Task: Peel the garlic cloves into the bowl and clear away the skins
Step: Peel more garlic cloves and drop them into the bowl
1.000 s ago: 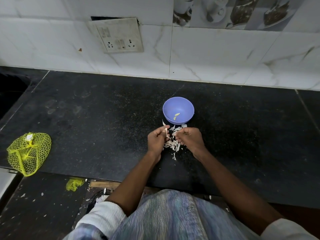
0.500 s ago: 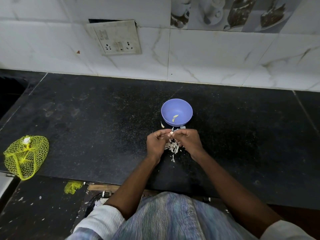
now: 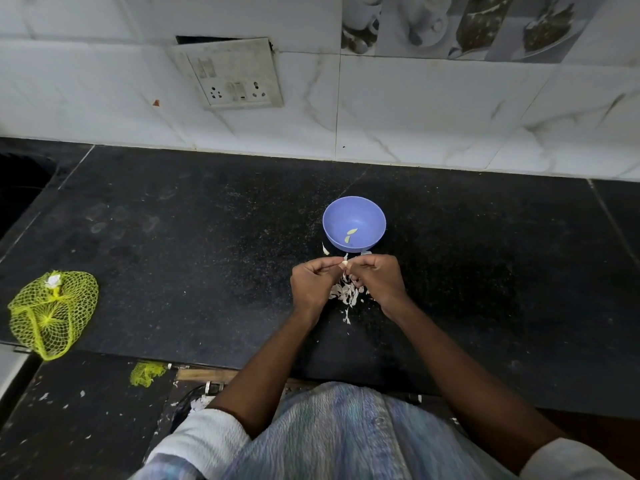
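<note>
A small purple bowl [image 3: 354, 223] stands on the black counter and has two peeled garlic cloves [image 3: 350, 234] lying in its bottom. Just in front of it my left hand [image 3: 312, 283] and my right hand [image 3: 379, 281] meet fingertip to fingertip, both pinching one small garlic clove [image 3: 344, 264] between them. Under and between the hands lies a heap of white garlic skins [image 3: 347, 292] on the counter. One loose skin flake [image 3: 325, 249] rests beside the bowl's left foot.
A yellow mesh net bag [image 3: 52, 313] lies at the counter's left front edge, with a torn yellow scrap [image 3: 147, 373] below it. A wall socket plate [image 3: 231, 75] sits on the tiled backsplash. A dark sink opening [image 3: 17, 188] is at far left.
My hands have come together and risen slightly toward the bowl, both now pinching the clove. The view has shifted a little; the bowl and skins have not moved.
</note>
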